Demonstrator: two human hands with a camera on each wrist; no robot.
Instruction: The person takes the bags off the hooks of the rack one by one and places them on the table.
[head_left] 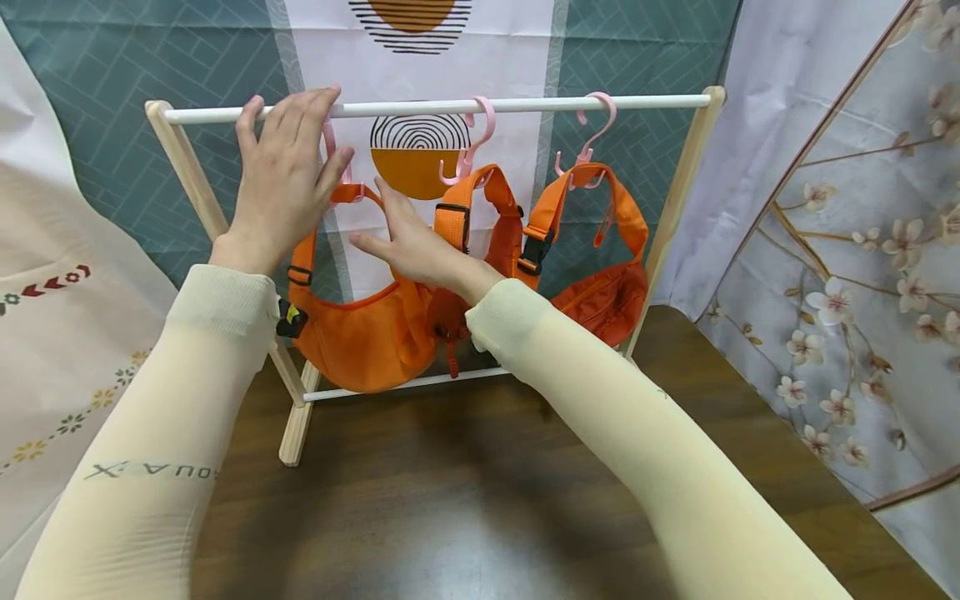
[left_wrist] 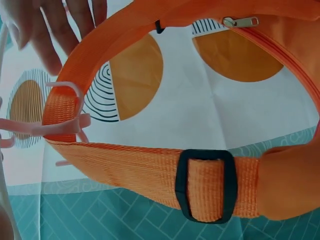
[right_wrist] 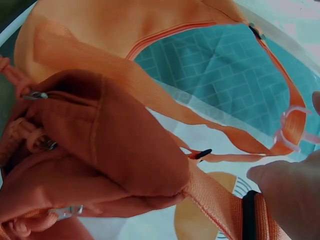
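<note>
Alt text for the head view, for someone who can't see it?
A person's left hand is at the white rail of a wooden rack, the right hand near the leftmost of three orange crossbody bags hung there on pink hangers.

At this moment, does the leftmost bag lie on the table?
No, the bag hangs by its strap from a pink hanger, above the table.
</note>
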